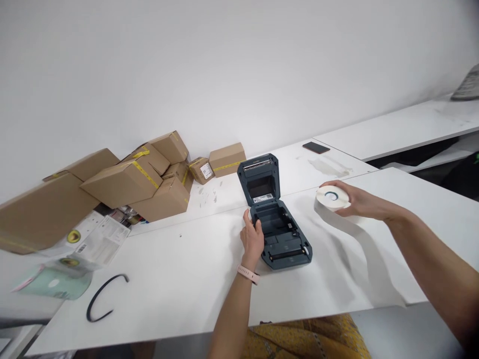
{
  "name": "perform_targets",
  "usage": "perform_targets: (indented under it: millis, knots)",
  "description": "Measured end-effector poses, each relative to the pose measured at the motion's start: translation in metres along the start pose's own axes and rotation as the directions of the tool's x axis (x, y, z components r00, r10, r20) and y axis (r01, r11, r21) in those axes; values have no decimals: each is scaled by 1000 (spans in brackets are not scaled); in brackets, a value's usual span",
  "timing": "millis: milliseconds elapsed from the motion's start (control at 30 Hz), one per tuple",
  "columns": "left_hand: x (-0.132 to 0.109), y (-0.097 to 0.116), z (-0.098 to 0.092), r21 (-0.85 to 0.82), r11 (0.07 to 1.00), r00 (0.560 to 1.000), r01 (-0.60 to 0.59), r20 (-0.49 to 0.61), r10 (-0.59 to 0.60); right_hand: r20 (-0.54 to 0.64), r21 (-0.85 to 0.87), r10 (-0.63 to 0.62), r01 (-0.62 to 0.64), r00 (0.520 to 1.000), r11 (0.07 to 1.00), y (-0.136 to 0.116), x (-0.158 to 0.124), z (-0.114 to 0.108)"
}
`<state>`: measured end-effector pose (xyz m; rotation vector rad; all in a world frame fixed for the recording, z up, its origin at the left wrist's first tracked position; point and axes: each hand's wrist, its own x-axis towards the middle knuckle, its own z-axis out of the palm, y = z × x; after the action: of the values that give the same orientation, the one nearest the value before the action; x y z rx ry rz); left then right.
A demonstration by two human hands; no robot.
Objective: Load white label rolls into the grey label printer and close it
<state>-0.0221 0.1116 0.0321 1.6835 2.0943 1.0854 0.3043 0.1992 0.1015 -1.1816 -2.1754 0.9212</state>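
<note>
Steadying printer, seemingly, our loosely closed left hand grips its side | our right hand clasps roll aloft, leaving strip slack toward table's front edge.

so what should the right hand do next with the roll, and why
I'd probably bring the roll over the printer's bay: the right hand holds it apart from the printer, to its right, while the lid stands open, no roll shows in the bay, and the left hand is already at the printer's left edge.
</note>
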Motion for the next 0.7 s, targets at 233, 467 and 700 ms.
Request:
perform_targets:
  millis: [233,467,700]
  knots:
    - [1,2,0,0,1000,1000,9,1,-9,136,-124,96,-79,986,989,51,52,25]
    - [0,2,0,14,1000,1000,-6,5,5,219,-300,159,-88,963,950,66,70,22]
    - [1,1,1,-1,1000,1000,1,6,-1,129,-500,199,-110,971,859,68,77,11]
